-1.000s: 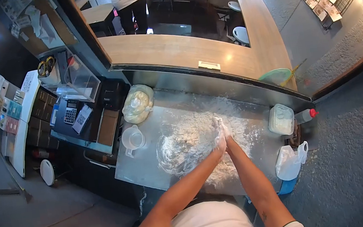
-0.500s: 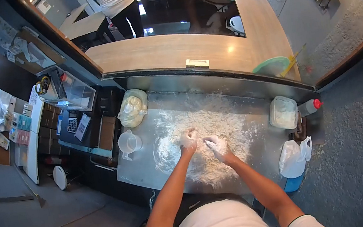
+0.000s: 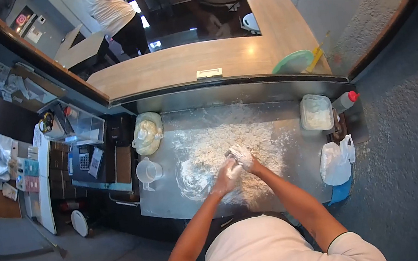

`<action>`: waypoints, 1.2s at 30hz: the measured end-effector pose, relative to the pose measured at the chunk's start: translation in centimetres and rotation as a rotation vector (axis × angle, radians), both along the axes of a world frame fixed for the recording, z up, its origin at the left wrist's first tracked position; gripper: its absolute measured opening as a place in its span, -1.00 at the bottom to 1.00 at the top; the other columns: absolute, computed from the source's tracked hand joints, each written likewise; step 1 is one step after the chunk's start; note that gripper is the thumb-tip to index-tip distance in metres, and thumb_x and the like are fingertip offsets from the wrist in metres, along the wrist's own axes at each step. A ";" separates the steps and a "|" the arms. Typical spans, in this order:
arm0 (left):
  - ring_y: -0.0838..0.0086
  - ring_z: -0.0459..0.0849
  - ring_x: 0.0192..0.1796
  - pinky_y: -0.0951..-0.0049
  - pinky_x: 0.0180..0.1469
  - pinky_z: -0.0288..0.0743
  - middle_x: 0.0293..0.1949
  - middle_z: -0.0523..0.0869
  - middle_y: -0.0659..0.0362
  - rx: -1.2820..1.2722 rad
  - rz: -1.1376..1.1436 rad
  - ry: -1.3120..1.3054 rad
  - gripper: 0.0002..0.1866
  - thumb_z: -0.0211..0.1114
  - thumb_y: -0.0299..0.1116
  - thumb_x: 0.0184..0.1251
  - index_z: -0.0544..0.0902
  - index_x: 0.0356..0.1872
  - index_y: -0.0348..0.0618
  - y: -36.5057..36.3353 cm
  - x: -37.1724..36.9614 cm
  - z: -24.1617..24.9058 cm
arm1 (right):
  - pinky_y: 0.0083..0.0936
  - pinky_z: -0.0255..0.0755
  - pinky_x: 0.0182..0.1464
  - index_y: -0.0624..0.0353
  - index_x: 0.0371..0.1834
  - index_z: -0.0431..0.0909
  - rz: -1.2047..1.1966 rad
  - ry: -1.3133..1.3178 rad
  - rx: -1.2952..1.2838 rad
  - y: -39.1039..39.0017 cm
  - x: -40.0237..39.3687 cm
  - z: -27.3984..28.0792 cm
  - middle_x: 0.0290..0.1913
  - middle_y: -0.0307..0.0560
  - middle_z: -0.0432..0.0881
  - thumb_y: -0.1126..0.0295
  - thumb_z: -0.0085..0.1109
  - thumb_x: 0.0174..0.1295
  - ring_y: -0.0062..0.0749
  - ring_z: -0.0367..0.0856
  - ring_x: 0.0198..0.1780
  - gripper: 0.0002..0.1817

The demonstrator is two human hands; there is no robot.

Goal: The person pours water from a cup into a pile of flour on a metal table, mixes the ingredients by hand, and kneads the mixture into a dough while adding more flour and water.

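Note:
Loose white flour and crumbly dough (image 3: 265,146) are spread over a metal worktable (image 3: 177,205). Above the middle of this heap, my left hand (image 3: 227,176) and my right hand (image 3: 243,156) meet, both coated with flour. The fingers of my left hand are curled, with its palm side against my right hand. My right hand bends over the left fingertips, its own fingers closed. Whatever lies between the palms is hidden. A swirled patch of finer flour (image 3: 193,178) lies left of my hands.
Left on the table are a bag of pale dough or flour (image 3: 147,134) and a clear measuring jug (image 3: 149,173). Along the right stand a plastic tub (image 3: 316,112), a red-capped bottle (image 3: 346,101) and a white plastic bag (image 3: 335,162). Beyond the glass, a person (image 3: 111,16) stands.
My hands were apart over the flour and have now come together, the left moving right and nearer my body. The view has shifted, and the person beyond the glass shows more fully.

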State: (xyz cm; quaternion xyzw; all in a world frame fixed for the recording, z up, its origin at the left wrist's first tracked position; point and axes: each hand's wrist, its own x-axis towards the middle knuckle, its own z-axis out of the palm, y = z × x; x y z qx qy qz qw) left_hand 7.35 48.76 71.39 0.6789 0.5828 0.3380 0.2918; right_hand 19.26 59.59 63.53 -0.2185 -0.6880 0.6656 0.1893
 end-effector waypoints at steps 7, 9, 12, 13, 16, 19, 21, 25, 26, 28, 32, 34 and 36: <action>0.45 0.50 0.29 0.36 0.33 0.36 0.26 0.57 0.16 -0.154 0.734 -1.614 -0.38 -0.09 0.20 0.63 0.41 0.42 -0.04 4.8 2.7 -1.9 | -0.33 0.14 0.50 0.18 0.61 0.11 -0.398 0.096 -0.298 -5.6 -4.3 9.5 0.44 0.03 0.41 -0.10 -0.39 0.63 -0.21 0.30 0.48 -0.30; 0.42 0.31 0.42 0.34 0.43 0.19 0.39 0.38 0.13 -0.419 0.752 -1.601 -0.32 -0.11 0.23 0.62 0.30 0.49 -0.06 6.1 0.5 -0.2 | -0.36 -0.01 0.56 0.18 0.64 0.03 -0.429 0.089 -0.383 -7.2 -5.0 8.5 0.55 0.02 0.20 -0.15 -0.42 0.62 -0.22 0.09 0.57 -0.25; 0.35 -0.07 0.66 0.30 0.62 -0.17 0.65 0.02 0.05 -0.966 0.763 -1.521 -0.18 -0.14 0.28 0.60 0.09 0.63 -0.10 5.3 -0.6 0.9 | -0.17 -0.12 0.61 0.14 0.66 0.00 -0.458 0.073 -0.528 -5.5 -4.6 5.3 0.70 -0.11 -0.10 -0.28 -0.45 0.56 -0.25 -0.13 0.67 -0.16; 0.34 -0.06 0.66 0.27 0.62 -0.15 0.64 0.03 0.02 -0.778 0.483 -1.465 -0.13 -0.15 0.32 0.57 0.08 0.63 -0.13 4.2 0.7 0.4 | -0.23 -0.05 0.58 0.15 0.64 0.06 -0.438 0.150 -0.452 -3.4 -4.3 5.1 0.66 -0.04 -0.01 -0.26 -0.46 0.57 -0.22 0.00 0.62 -0.18; 0.32 0.02 0.63 0.25 0.61 -0.11 0.62 0.08 0.00 -0.652 0.255 -1.274 -0.06 -0.14 0.36 0.54 0.05 0.62 -0.23 2.1 2.2 0.4 | 0.11 -0.12 0.58 0.06 0.66 0.03 -0.509 -0.021 -0.707 -1.1 -3.7 11.2 0.70 -0.23 -0.05 -0.36 -0.44 0.50 -0.27 -0.06 0.66 -0.12; 0.22 0.06 0.62 0.25 0.60 -0.04 0.61 0.07 -0.06 -0.674 0.280 -1.118 0.06 -0.10 0.43 0.48 -0.04 0.60 -0.38 2.0 2.6 -0.9 | 0.07 -0.07 0.54 0.08 0.64 0.09 -0.493 0.055 -0.640 -2.4 -3.8 8.2 0.65 -0.15 0.08 -0.29 -0.37 0.52 -0.28 0.01 0.63 -0.17; 0.22 0.01 0.64 0.23 0.59 -0.01 0.62 0.05 -0.07 -0.707 0.316 -1.247 0.10 -0.12 0.46 0.46 -0.04 0.59 -0.41 3.7 0.3 -1.5 | -0.25 0.05 0.55 0.18 0.61 0.13 -0.477 0.230 -0.583 -3.9 -5.2 4.3 0.62 -0.01 0.16 -0.11 -0.32 0.60 -0.29 0.05 0.62 -0.28; 0.20 -0.01 0.64 0.21 0.54 0.09 0.66 -0.04 0.02 -0.767 0.412 -1.181 0.03 -0.21 0.51 0.44 -0.04 0.64 -0.12 5.1 -2.5 -2.8 | -0.47 0.27 0.40 0.06 0.48 0.40 -0.590 0.128 -0.730 -6.1 -4.2 3.4 0.48 0.01 0.40 0.26 -0.05 0.50 -0.32 0.37 0.45 -0.49; 0.18 0.05 0.62 0.19 0.53 0.11 0.66 -0.04 0.05 -0.692 0.404 -1.049 -0.02 -0.22 0.50 0.45 -0.01 0.66 0.03 5.4 -2.8 -1.7 | -0.47 0.27 0.40 0.06 0.48 0.40 -0.576 0.124 -0.735 -5.7 -3.6 4.2 0.48 0.01 0.40 0.26 -0.05 0.50 -0.32 0.37 0.45 -0.49; 0.15 0.14 0.59 0.03 0.47 0.21 0.65 -0.01 0.04 -0.487 0.418 -0.839 -0.15 -0.06 0.40 0.48 0.08 0.64 0.23 4.3 -3.4 -4.1 | -0.36 0.45 0.20 0.13 0.05 0.73 -0.422 -0.327 0.173 -4.2 -1.5 5.0 0.15 0.02 0.65 0.45 0.09 0.31 -0.34 0.59 0.17 -0.69; 0.14 0.50 0.36 0.20 0.40 0.35 0.42 0.43 -0.12 -0.349 0.553 -0.733 -0.32 0.36 -0.22 0.44 0.31 0.52 -0.06 -1.9 -8.8 -5.5 | -0.28 0.58 -0.08 0.15 -0.21 0.76 -0.475 -0.539 0.455 -4.5 -0.2 3.5 -0.26 0.09 0.74 0.35 0.24 0.10 -0.07 0.71 -0.15 -0.77; 0.35 0.58 0.21 0.34 0.01 0.62 0.38 0.46 0.07 -0.462 0.668 -0.803 -0.34 0.33 -0.23 0.46 0.30 0.51 -0.04 -5.7 -11.1 -6.8 | -0.24 0.60 -0.11 0.14 -0.20 0.76 -0.381 -0.566 0.548 -5.9 -1.0 0.0 -0.28 0.07 0.74 0.29 0.27 0.09 -0.06 0.72 -0.17 -0.74; 0.35 0.60 0.12 0.33 -0.11 0.66 0.25 0.54 0.08 -0.462 0.794 -0.829 -0.40 0.34 -0.21 0.45 0.37 0.43 -0.09 -9.3 -13.3 -7.0 | -0.24 0.58 -0.08 0.12 -0.31 0.74 -0.468 -0.663 0.799 -7.3 -3.6 -0.5 -0.28 0.08 0.72 0.31 0.23 0.20 -0.06 0.69 -0.18 -0.84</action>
